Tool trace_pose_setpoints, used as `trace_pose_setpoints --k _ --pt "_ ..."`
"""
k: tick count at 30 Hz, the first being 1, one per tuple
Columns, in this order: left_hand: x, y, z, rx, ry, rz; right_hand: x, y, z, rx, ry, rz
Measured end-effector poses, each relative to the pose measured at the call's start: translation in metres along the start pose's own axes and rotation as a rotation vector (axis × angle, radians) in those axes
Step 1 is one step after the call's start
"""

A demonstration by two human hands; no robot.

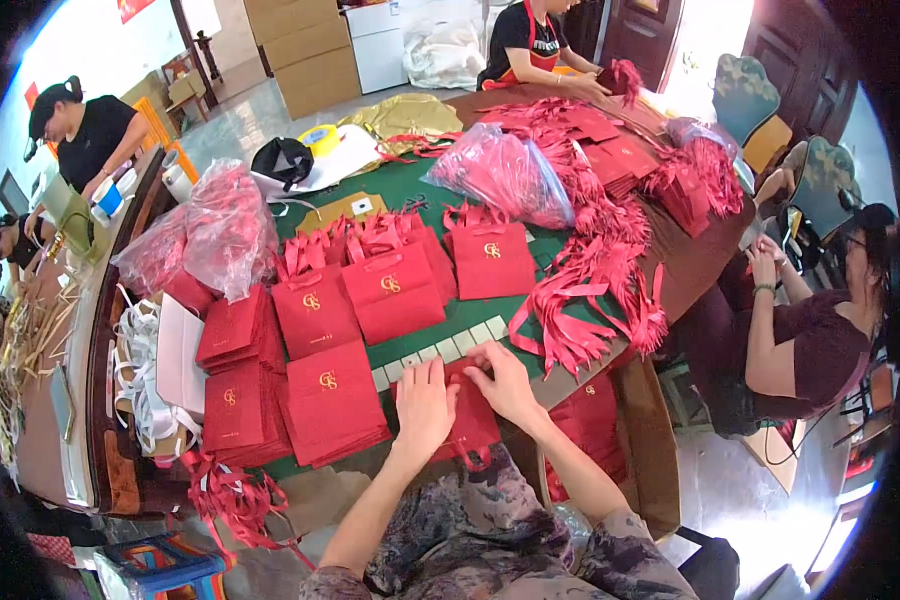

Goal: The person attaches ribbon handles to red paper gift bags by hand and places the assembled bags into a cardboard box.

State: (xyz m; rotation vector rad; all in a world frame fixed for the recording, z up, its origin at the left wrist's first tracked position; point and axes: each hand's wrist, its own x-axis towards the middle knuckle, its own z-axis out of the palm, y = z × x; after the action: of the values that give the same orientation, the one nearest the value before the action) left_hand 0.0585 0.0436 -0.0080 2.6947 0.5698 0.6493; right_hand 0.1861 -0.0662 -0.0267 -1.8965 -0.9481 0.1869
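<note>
A red paper gift bag (473, 428) lies flat at the table's near edge, its ribbon handle toward my body. My left hand (425, 405) is over its left part, fingers bent at the far edge. My right hand (503, 382) holds the bag's far right edge between thumb and fingers. The fingertips of both hands are partly hidden. Just beyond them runs a row of small pale cards or stickers (447, 349). To the left are stacked red bags (337, 405), and other red bags with ribbon handles (394, 292) stand behind.
Red ribbon handles (570, 310) heap up at right, beside a plastic bag of ribbons (500, 172). A cardboard box (645, 440) with red bags stands below the table's right edge. A carton of white ribbons (148, 375) sits left. Another person (805, 335) sits at right.
</note>
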Motion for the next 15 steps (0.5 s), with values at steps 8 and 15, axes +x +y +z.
trace_pose_setpoints --k 8,15 --pt "-0.003 0.007 -0.014 -0.249 0.094 0.044 -0.018 -0.017 -0.035 0.233 -0.084 0.103" --pt "-0.011 0.033 -0.025 -0.220 0.079 0.196 -0.010 -0.044 -0.074 0.012 -0.299 0.005"
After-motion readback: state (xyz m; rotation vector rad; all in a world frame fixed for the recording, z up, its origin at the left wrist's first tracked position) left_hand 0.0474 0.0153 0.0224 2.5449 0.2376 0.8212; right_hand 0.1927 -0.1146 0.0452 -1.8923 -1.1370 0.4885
